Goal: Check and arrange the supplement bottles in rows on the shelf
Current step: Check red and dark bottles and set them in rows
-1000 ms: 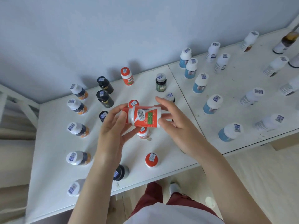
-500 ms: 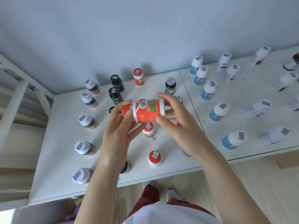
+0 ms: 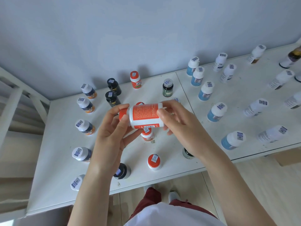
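Note:
I hold a white bottle with an orange label and orange cap [image 3: 145,115] sideways above the white shelf [image 3: 53,160]. My left hand [image 3: 112,132] grips its cap end; my right hand [image 3: 179,121] pinches its base end. The label side with small print faces me. Under it stand more orange-capped bottles [image 3: 154,161], one [image 3: 147,134] partly hidden by the held bottle. A row of white-capped dark bottles [image 3: 84,127] runs down the left. Black bottles [image 3: 112,98] and a dark green bottle [image 3: 167,88] stand further back.
On the right shelf panel [image 3: 241,88] stand rows of blue bottles with white caps [image 3: 217,111] and of white bottles [image 3: 255,107]. A grey wall rises behind. A white frame [image 3: 19,95] stands at the left. The floor and my red trousers [image 3: 151,203] show below the shelf edge.
The bottle has been turned in my hands: the green-patched front label has rolled away and the text side faces up. The camera view has shifted a little.

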